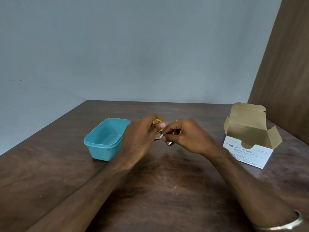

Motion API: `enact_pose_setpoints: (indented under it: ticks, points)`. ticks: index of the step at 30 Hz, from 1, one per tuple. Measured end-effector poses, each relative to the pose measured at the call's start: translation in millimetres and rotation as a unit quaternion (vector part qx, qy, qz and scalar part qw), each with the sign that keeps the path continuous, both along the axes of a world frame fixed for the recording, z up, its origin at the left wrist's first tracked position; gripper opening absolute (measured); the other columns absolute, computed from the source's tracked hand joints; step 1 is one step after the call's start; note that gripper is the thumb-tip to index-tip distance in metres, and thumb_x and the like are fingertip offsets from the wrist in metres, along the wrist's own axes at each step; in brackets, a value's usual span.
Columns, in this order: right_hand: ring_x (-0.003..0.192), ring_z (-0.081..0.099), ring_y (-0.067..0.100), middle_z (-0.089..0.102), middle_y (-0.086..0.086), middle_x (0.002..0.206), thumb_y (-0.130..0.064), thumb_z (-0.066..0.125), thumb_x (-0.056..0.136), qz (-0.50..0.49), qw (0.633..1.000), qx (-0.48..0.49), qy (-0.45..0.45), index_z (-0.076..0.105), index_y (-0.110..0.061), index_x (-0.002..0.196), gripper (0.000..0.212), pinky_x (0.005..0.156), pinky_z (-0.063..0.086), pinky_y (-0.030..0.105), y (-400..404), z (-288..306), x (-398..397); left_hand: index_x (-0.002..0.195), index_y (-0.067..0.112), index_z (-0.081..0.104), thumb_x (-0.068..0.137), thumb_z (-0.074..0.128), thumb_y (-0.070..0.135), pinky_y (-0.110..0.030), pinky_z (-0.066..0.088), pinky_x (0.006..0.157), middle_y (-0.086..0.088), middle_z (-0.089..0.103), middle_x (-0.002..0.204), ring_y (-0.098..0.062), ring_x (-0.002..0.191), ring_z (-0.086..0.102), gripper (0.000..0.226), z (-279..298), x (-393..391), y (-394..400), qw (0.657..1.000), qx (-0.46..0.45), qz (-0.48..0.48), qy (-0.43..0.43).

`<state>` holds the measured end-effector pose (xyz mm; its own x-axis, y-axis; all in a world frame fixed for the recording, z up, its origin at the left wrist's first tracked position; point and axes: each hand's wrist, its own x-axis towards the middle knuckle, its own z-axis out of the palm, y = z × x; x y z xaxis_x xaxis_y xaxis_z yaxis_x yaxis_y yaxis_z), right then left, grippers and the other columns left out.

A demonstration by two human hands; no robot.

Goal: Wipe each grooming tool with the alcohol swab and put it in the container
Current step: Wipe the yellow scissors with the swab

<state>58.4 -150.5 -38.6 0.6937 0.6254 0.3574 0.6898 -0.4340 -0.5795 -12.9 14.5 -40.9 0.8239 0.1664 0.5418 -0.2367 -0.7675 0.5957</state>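
Head view, frame centre: left hand grips yellow-handled scissors; right hand pinches the swab. Blades could nick fingertips, or the small swab could slip.

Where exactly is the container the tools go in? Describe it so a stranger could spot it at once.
Start at the dark wooden table against the grey wall. On its left part, just left of the left hand, stands the container: a rectangular tub with rounded corners, open at the top. It is the only turquoise plastic thing here; the other box, the alcohol swab box at right, is white cardboard with raised flaps.
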Motion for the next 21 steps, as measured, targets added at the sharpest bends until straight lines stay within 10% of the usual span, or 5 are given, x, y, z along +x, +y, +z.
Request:
enact_pose_setpoints:
  ticks: [10, 21]
  points:
    - [0.054, 0.051, 0.010, 0.067, -0.003, 0.067, -0.008, 0.074, 0.085, -0.012, 0.939, 0.277, 0.203, 0.077, -0.004, 0.087, 0.005, 0.059, 0.045, 0.024, -1.5, 0.3, 2.8, 0.110, 0.023, 0.063, 0.087, 0.072, 0.026, -0.036, 0.060, 0.072, 0.000, 0.071, 0.089, -0.016, 0.081, 0.072, 0.025, 5.5, 3.4, -0.6, 0.953, -0.290, -0.030, -0.086]
    - [0.067, 0.060, 0.023, 0.073, 0.006, 0.082, -0.013, 0.076, 0.084, 0.007, 0.911, 0.274, 0.307, 0.077, -0.012, 0.090, 0.006, 0.062, 0.055, 0.037, 0.5, -3.7, 1.3, 0.106, 0.013, 0.060, 0.099, 0.055, 0.015, -0.039, 0.062, 0.064, -0.016, 0.068, 0.096, -0.028, 0.068, 0.075, 0.008, 9.2, -2.4, -4.7, 0.907, -0.413, -0.049, -0.066]
